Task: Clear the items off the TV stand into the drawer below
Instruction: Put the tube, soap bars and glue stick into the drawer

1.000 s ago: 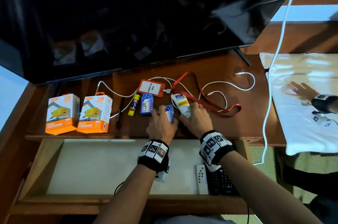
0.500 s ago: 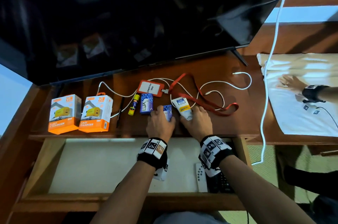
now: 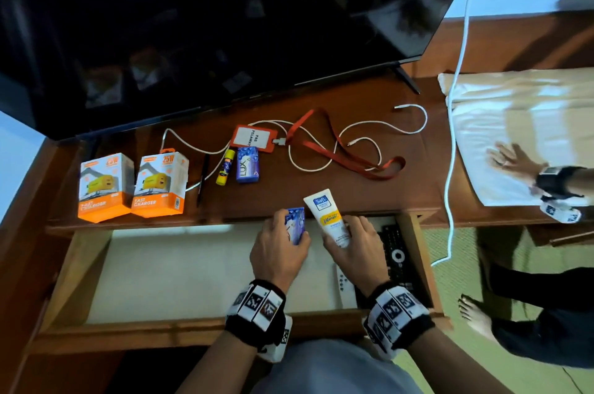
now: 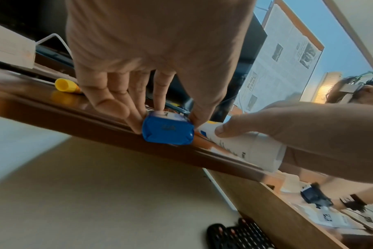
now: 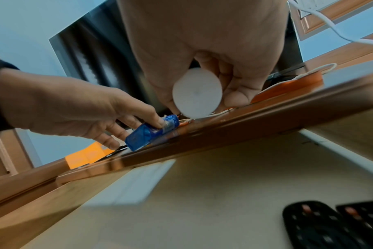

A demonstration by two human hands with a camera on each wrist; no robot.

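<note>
My left hand (image 3: 283, 242) grips a small blue soap packet (image 3: 295, 225) (image 4: 167, 133) (image 5: 151, 133) at the front edge of the brown TV stand (image 3: 321, 197). Beside it my right hand (image 3: 353, 242) holds a white and yellow cream tube (image 3: 329, 215) (image 4: 245, 148), its round white cap (image 5: 197, 93) facing the wrist camera. Both hands are over the open drawer (image 3: 193, 274) below. On the stand lie two orange charger boxes (image 3: 131, 186), a yellow glue stick (image 3: 225, 167), a blue Lux soap (image 3: 247, 165), an orange badge holder (image 3: 254, 138) with a red lanyard (image 3: 347, 152), and a white cable (image 3: 379, 133).
A large black TV (image 3: 209, 24) overhangs the back of the stand. A white remote (image 3: 344, 284) and black remotes (image 3: 398, 258) lie at the drawer's right end. Another person's hand (image 3: 508, 159) rests on white cloth (image 3: 514, 123) at the right, with a bare foot (image 3: 475, 316) on the floor.
Both hands have drawn back from the middle of the stand to its front edge, bringing the blue packet and the cream tube with them over the drawer.
</note>
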